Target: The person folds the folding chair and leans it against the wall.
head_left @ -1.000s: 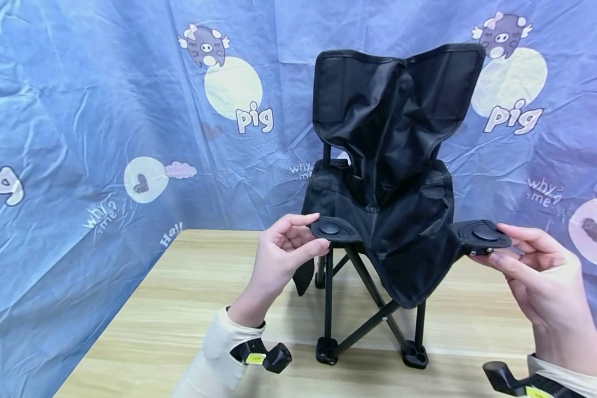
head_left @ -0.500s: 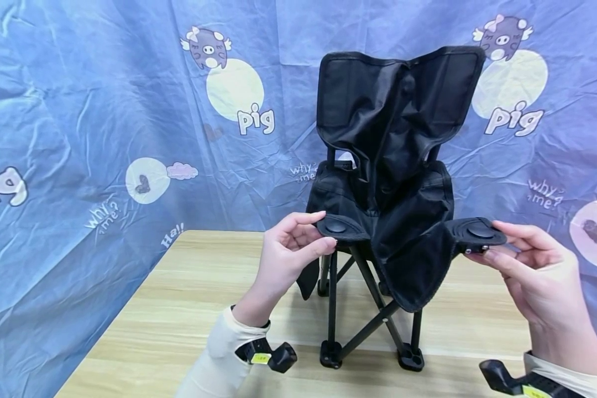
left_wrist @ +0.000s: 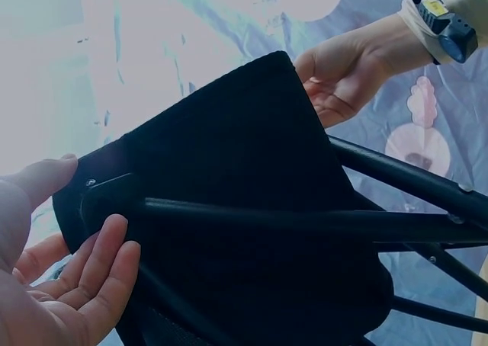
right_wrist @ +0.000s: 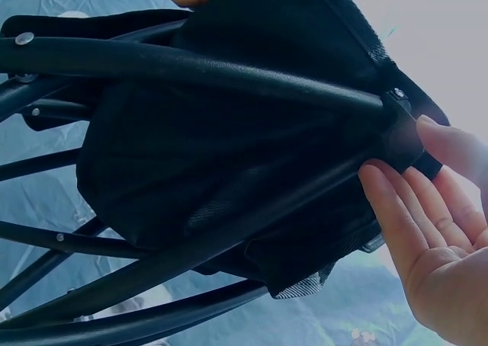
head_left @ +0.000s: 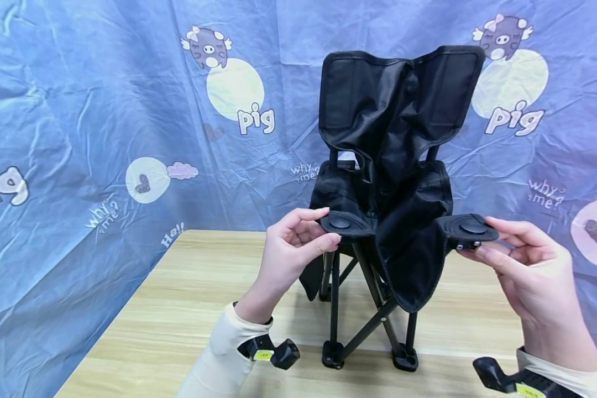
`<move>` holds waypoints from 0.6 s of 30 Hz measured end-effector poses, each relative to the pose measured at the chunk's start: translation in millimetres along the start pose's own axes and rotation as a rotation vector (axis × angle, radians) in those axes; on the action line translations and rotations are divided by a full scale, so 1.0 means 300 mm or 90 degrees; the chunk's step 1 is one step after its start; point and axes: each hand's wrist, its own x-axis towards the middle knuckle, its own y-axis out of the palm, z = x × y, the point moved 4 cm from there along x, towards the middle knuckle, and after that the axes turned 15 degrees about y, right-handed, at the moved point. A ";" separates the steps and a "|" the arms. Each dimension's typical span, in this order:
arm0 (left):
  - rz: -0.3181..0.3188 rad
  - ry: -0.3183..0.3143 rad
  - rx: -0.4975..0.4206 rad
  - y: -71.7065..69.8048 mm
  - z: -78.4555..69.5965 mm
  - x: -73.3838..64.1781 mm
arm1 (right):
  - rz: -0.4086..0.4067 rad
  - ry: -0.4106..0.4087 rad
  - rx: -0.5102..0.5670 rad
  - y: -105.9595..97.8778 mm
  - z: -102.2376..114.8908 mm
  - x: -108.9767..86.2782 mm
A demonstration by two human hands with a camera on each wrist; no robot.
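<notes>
A black folding chair (head_left: 413, 260) stands partly opened on the table, its fabric seat sagging in a fold between the front corners. My left hand (head_left: 298, 249) pinches the left front corner (head_left: 340, 224) between thumb and fingers. At the other front corner (head_left: 470, 228), my right hand (head_left: 532, 260) grips the edge the same way. The left wrist view shows the thumb on the fabric edge and fingers near the black corner joint (left_wrist: 110, 197). In the right wrist view, fingers touch the joint (right_wrist: 400, 129) where the metal tubes (right_wrist: 229, 75) meet.
The light wooden table (head_left: 179, 315) carries the chair's black feet (head_left: 333, 354). A blue cloth backdrop (head_left: 104, 110) with pig prints hangs close behind the table and along its left side. The chair's backrest (head_left: 403, 99) rises in front of it.
Both hands have drawn closer together, the left moving slightly right and the right moving left. The chair's front corners and front feet have come nearer each other, and the seat fold has narrowed.
</notes>
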 end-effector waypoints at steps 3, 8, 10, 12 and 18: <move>0.007 0.006 -0.002 0.011 -0.002 0.006 | -0.002 -0.005 -0.002 0.006 -0.001 0.006; 0.013 0.021 0.005 0.022 -0.008 0.016 | -0.001 -0.005 -0.005 0.021 -0.007 0.021; 0.013 0.024 0.007 0.025 -0.009 0.018 | 0.003 -0.003 -0.009 0.027 -0.008 0.026; 0.014 0.026 0.007 0.029 -0.008 0.020 | -0.003 0.000 -0.020 0.032 -0.010 0.031; 0.013 0.020 -0.003 0.044 -0.007 0.027 | -0.013 0.012 -0.025 0.045 -0.018 0.046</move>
